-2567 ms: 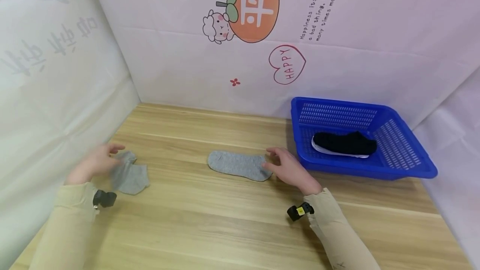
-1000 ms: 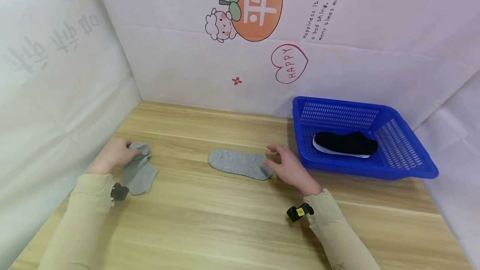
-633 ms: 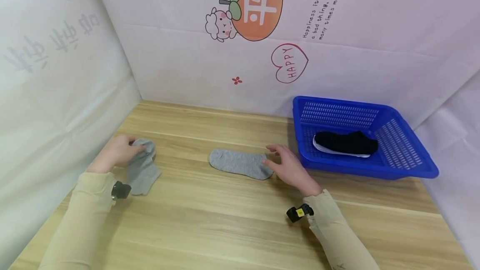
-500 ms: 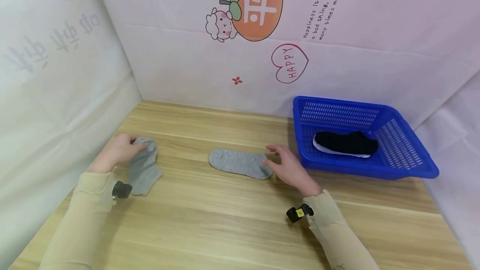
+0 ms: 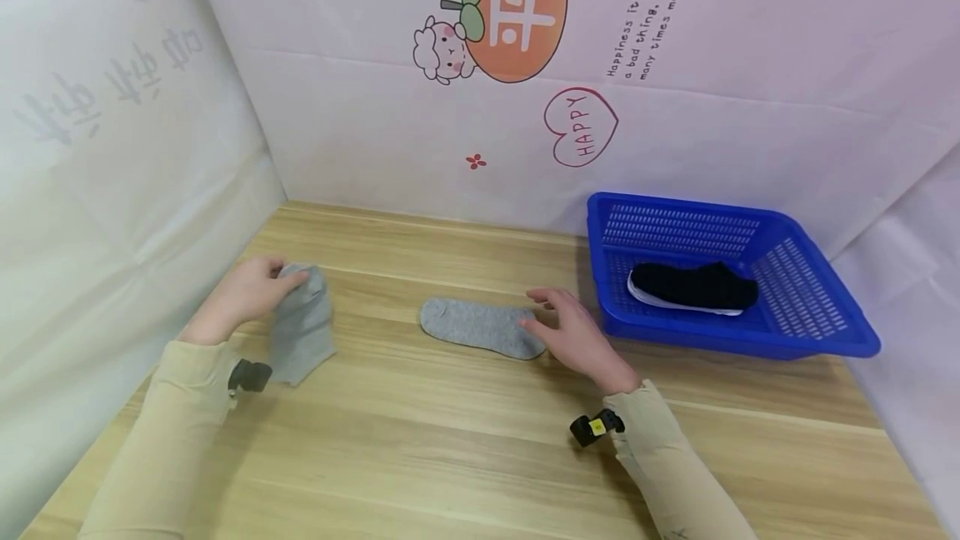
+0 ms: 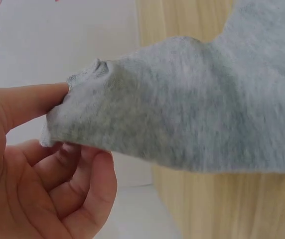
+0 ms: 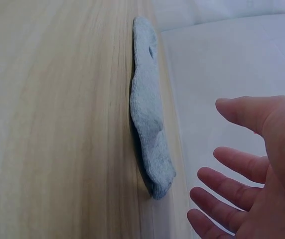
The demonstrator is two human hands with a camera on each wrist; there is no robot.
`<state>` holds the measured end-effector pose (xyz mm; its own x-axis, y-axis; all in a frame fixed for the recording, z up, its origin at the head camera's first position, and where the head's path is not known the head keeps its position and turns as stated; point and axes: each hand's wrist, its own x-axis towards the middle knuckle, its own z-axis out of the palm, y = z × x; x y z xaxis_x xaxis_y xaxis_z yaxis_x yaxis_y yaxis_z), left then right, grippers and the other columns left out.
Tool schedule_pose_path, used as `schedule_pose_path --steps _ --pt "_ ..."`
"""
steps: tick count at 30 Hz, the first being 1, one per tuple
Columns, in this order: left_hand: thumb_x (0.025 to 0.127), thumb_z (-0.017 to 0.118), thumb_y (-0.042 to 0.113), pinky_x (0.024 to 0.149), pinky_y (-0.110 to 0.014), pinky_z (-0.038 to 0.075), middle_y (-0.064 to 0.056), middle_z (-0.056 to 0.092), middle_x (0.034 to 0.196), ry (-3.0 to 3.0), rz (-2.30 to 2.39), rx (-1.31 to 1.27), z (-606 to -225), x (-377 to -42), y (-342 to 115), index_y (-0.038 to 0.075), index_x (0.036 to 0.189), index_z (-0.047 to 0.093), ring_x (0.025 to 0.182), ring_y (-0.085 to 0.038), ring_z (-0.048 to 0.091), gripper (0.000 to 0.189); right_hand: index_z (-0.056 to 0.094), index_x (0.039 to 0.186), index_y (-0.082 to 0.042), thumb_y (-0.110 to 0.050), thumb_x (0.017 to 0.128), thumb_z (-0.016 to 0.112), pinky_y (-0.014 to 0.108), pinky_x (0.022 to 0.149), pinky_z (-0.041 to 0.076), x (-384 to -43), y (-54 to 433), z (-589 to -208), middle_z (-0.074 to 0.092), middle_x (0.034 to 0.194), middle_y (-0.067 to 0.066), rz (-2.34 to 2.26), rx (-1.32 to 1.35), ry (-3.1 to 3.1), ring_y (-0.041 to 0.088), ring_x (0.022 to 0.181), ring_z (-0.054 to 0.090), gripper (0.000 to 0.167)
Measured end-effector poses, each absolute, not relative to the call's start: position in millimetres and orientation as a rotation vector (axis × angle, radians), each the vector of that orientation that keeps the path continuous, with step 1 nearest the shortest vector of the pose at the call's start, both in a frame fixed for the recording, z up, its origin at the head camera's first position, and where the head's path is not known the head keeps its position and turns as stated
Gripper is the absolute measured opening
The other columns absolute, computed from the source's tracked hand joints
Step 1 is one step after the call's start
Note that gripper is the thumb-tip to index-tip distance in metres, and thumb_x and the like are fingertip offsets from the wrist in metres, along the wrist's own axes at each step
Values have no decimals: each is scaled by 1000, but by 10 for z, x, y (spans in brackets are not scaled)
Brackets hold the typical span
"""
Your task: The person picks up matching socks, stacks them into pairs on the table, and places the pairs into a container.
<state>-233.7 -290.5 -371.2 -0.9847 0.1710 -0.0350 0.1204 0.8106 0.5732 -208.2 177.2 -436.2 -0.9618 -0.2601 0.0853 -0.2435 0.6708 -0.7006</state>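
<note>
My left hand (image 5: 251, 294) pinches one end of a grey sock (image 5: 303, 327) between thumb and fingers at the left of the table. From that grip the sock stretches away across the left wrist view, its far part over the wood. A second grey sock (image 5: 476, 327) lies flat in the middle of the table. Close over its right end is my right hand (image 5: 576, 336), fingers spread and relaxed with nothing in them. The right wrist view shows a gap between those fingers and the flat sock (image 7: 150, 109).
A blue plastic basket (image 5: 738, 340) stands at the back right, holding a black sock (image 5: 693, 286) on top of something white (image 5: 660, 301). White printed sheeting (image 5: 360, 132) borders the wooden table (image 5: 420, 440) at the back and sides.
My left hand came down on the left sock, took hold of its end, and has drawn it rightward and away from me. The right hand has barely moved; the middle sock lies as before.
</note>
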Motion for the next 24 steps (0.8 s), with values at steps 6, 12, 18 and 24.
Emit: schedule_pose_path --steps 6,12,18,24 --pt "106 54 34 69 -38 49 -30 65 109 2885 944 226 -3616 -2327 -2819 -12 119 54 91 -33 61 48 53 145 -6 -30 100 68 54 102 43 -2076 1756 -4359 51 143 13 -1203 -459 2841 34 129 49 53" --pt "106 55 34 68 -40 50 -32 62 112 2908 951 240 -3546 -2324 -2731 -14 129 48 85 -31 61 54 53 144 -6 -31 100 69 54 102 43 -2069 1721 -4320 52 143 13 -1214 -487 2833 35 129 50 53" --pt "104 59 36 57 -35 44 -10 59 85 2912 1001 278 -3491 -2314 -2643 -4 110 54 67 -21 50 41 53 145 -7 -32 100 68 54 102 44 -2069 1694 -4286 52 143 13 -1211 -488 2829 34 129 50 54" --pt "103 61 33 53 -33 40 -3 52 72 2929 1024 337 -3445 -2293 -2554 -1 104 54 60 -17 45 35 54 144 -6 -31 100 69 53 101 45 -2068 1670 -4310 53 141 13 -1209 -503 2839 33 126 51 53"
